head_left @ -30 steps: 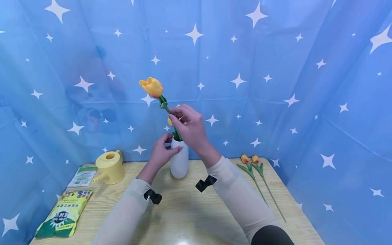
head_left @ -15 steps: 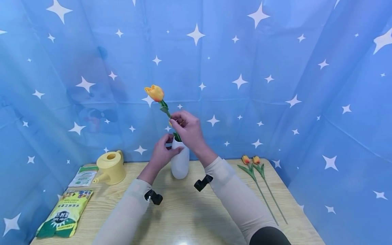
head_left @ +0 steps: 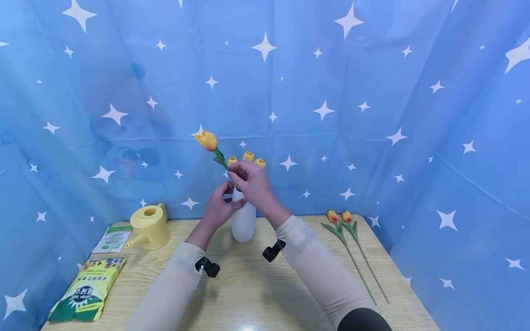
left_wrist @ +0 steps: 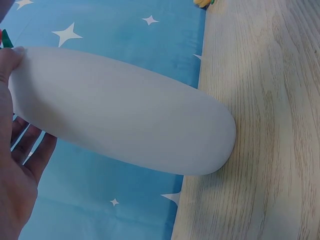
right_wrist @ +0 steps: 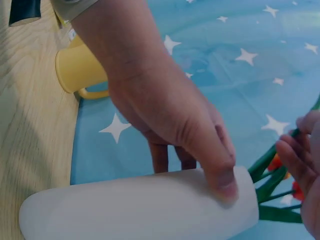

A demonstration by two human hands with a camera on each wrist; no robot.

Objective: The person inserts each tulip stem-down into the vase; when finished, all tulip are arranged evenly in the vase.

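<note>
A tall white vase (head_left: 243, 225) stands upright near the table's back edge. My left hand (head_left: 217, 207) grips it near the top, thumb on the near side, as the right wrist view also shows. Above the mouth, my right hand (head_left: 254, 184) pinches the green stem of a yellow-orange tulip (head_left: 207, 140), whose bloom leans to the left. Behind that hand show several yellow tulips (head_left: 248, 156); green stems (right_wrist: 272, 190) come out of the mouth in the right wrist view. The lower end of the held stem is hidden in the head view.
Two orange tulips (head_left: 339, 220) lie on the table's right side. On the left are a yellow watering can (head_left: 151, 230), a white-and-green packet (head_left: 112, 240) and a yellow-green bag (head_left: 88, 289). A blue star-patterned curtain (head_left: 290, 92) hangs behind the table (head_left: 248, 294).
My right hand has moved down towards the vase mouth, and the held tulip has come lower with it. More blooms now show behind it. The left hand stays on the vase.
</note>
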